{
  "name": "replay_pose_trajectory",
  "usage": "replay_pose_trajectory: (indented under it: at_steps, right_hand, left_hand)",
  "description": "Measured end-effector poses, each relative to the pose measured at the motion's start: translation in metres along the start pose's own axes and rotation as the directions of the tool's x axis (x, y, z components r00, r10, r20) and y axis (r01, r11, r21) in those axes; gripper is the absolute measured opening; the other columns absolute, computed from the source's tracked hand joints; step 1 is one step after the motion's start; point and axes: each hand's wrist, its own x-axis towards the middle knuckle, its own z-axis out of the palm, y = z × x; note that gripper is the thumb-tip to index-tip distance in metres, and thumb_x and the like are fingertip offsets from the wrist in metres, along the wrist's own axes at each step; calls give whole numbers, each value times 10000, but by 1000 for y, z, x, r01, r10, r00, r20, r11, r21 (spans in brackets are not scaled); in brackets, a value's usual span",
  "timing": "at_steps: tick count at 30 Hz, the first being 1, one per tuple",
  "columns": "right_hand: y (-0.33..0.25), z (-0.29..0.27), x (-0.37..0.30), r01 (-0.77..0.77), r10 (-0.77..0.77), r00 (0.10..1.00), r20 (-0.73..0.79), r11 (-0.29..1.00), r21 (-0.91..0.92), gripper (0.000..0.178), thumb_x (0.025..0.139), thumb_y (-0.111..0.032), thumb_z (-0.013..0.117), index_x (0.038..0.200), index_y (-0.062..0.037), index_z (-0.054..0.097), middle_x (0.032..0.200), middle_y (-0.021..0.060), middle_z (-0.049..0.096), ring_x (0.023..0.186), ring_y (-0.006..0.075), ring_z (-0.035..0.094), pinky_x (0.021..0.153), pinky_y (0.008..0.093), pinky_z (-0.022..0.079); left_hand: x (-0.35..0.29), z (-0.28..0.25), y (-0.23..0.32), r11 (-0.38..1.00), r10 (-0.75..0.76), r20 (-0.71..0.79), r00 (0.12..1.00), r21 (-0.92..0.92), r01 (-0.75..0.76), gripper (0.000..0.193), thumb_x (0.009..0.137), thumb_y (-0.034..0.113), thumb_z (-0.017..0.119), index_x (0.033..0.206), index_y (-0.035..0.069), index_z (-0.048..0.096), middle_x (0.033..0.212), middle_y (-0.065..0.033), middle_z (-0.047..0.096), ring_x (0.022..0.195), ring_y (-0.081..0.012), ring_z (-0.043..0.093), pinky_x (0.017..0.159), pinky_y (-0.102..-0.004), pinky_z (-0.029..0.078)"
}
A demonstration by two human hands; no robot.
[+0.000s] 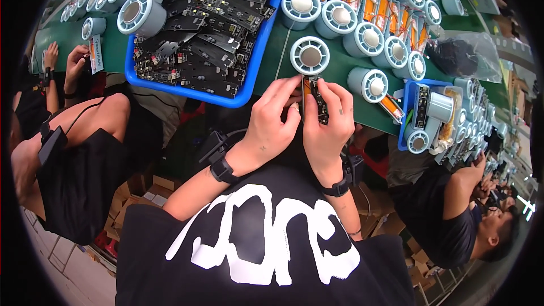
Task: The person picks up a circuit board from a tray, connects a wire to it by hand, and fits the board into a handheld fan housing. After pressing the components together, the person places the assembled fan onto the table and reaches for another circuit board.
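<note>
Before me at the table edge is a light blue handheld fan (310, 56) with a round ribbed head and a grey disc in its middle. Its handle points toward me, and part of an orange battery shows inside it. My left hand (272, 119) is closed on the handle's left side, fingertips just below the head. My right hand (330, 127) pinches a narrow black circuit board (323, 114) along the handle's right side. Fingers hide much of the handle and board, so I cannot tell how far the board sits inside.
A blue tray (241, 101) heaped with black circuit boards stands at the left. Rows of fans with orange batteries (340, 16) fill the back right; one fan (368, 84) lies nearer. A small blue bin (403, 136) is at the right. People work on both sides along the green table (275, 42).
</note>
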Motion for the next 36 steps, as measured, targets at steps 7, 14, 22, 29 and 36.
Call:
replay_pose_trajectory:
  at_steps: [7,14,22,29,36]
  right_hand:
    - [2,11,0,76,-75,997,12,993,-94,348,817,59,739,1159,0,703,1083,142,652,959,302,642,808,384,538]
    - [-4,19,2,131,-131,991,12,974,-187,265,884,3,717,1148,-8,725,1122,148,667,984,297,667,831,370,546]
    - [19,14,-15,-67,87,987,134,987,-148,340,1006,-70,545,1324,49,517,1172,229,612,1059,402,615,901,439,505]
    - [-6,-17,7,-295,324,899,294,945,-138,359,1031,-141,499,1328,62,493,1158,179,608,1033,321,610,853,412,494]
    - [-30,-60,73,-276,388,921,-32,709,649,460,1005,-343,591,1303,-6,497,987,54,590,851,153,557,736,308,488]
  left_hand:
    - [6,-7,-7,991,-56,96,994,-112,66,479,888,-137,495,1359,-66,552,1251,-176,586,1115,-260,671,902,-325,590]
    - [9,-18,-3,998,20,28,999,-54,-18,441,854,-77,526,1287,-54,603,1169,-222,614,995,-367,654,859,-381,551]
    - [-6,-2,-19,939,-130,60,990,-313,143,462,880,-81,516,1335,-45,586,1239,-182,600,1095,-289,651,903,-341,558]
    - [4,-23,14,892,-103,131,986,-426,150,457,866,-97,510,1308,-40,612,1240,-181,608,1084,-293,670,891,-353,561]
    - [3,-30,28,829,193,269,944,-560,-10,368,860,-57,521,1206,-46,647,1103,-178,665,999,-311,689,857,-375,561]
